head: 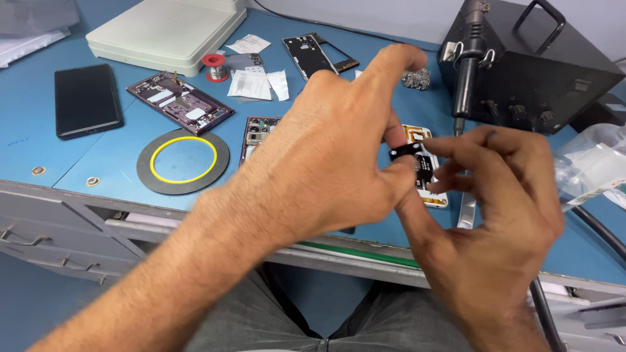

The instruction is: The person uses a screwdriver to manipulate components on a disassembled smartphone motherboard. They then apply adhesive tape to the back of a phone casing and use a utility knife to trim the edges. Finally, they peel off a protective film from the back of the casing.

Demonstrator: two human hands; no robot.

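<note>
My left hand (326,156) is raised over the blue bench and pinches a small black phone part (405,151) between thumb and a finger, index finger stretched out. My right hand (495,202) meets it from the right, its fingertips touching the same small part. Behind the hands lies an opened white-framed phone (430,189) with an orange flex cable, mostly hidden. A dark opened phone (257,133) shows partly behind my left hand.
On the bench lie a purple opened phone body (179,101), a black phone (87,99), a black ring with a yellow circle (182,161), a solder spool (214,66), a black phone frame (313,55), a white box (166,29) and a black hot-air station (528,65). Plastic bags (596,166) sit at right.
</note>
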